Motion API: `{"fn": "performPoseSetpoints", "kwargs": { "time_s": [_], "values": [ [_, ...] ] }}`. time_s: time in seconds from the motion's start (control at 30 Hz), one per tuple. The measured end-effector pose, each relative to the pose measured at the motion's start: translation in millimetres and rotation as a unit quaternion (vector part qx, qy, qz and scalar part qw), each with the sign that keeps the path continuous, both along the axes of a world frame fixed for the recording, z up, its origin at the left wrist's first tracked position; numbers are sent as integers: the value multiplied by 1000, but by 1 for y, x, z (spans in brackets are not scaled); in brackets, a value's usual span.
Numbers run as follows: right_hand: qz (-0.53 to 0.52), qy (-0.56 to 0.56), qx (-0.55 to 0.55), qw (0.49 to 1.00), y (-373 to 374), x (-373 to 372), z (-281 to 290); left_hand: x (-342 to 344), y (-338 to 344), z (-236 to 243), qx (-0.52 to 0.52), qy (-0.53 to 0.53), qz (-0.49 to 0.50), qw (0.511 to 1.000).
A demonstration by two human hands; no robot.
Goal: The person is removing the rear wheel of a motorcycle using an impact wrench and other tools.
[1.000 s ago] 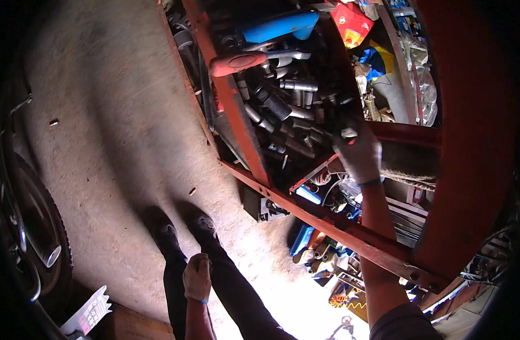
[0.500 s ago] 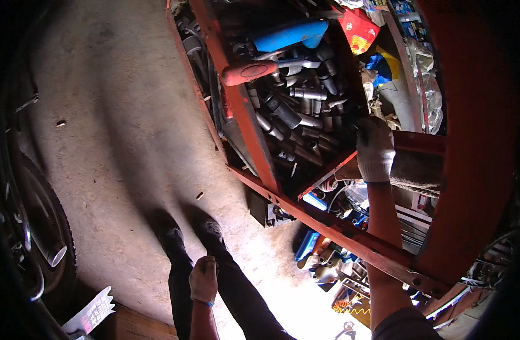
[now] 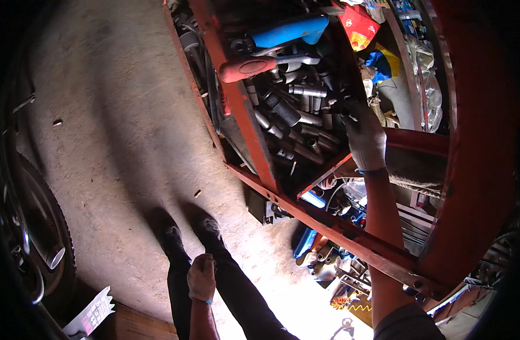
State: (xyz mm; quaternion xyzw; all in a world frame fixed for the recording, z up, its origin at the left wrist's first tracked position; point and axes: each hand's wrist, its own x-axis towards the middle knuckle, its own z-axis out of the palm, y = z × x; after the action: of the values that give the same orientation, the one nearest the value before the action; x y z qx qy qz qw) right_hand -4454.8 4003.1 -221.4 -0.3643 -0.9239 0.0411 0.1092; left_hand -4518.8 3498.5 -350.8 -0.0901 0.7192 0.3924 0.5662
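My right hand (image 3: 366,139), in a pale work glove, reaches into a red metal bin (image 3: 322,177) at its right side. Its fingers are curled in shadow around something dark and small that I cannot make out. Beside it lies a heap of metal sockets (image 3: 308,90), among them a wide black socket (image 3: 284,110). A red-handled tool (image 3: 248,69) and a blue handle-like piece (image 3: 291,33) rest on top of the heap. Low in front of my legs, my gloved left hand (image 3: 202,277) is closed in a fist; whatever it may hold is hidden.
Red frame bars (image 3: 339,229) cross between my right arm and the floor. Below them is a lower shelf of mixed tools, with an orange coiled hose (image 3: 340,302). A wheel (image 3: 47,226) stands at the left, and a cardboard box (image 3: 138,324) lies near the lower edge.
My right hand has shifted slightly left and farther into the bin, toward the sockets. My left hand stays closed at nearly the same place.
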Motion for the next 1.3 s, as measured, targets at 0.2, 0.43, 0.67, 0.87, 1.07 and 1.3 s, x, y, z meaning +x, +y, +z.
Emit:
{"fn": "performPoseSetpoints", "kwargs": {
  "time_s": [0.2,0.43,0.67,0.87,1.07,1.3],
  "values": [
    [4,-78,33,996,4,-17,1,3,-2,-6,-3,-7,5,1000],
    [-28,-80,-85,993,-43,-28,36,1,4,-3,-4,-16,9,1000],
    [189,-158,-131,960,-67,-50,17,4,-1,-11,-3,8,-3,1000],
    [121,-126,-110,978,-38,-36,16,-1,-1,-9,-24,22,-48,998],
    [124,-180,-53,974,-36,-29,12,-6,2,0,-9,8,-30,999],
    [144,-201,20,969,-61,-50,38,2,-7,-8,2,15,-3,1000]
  ]
}}
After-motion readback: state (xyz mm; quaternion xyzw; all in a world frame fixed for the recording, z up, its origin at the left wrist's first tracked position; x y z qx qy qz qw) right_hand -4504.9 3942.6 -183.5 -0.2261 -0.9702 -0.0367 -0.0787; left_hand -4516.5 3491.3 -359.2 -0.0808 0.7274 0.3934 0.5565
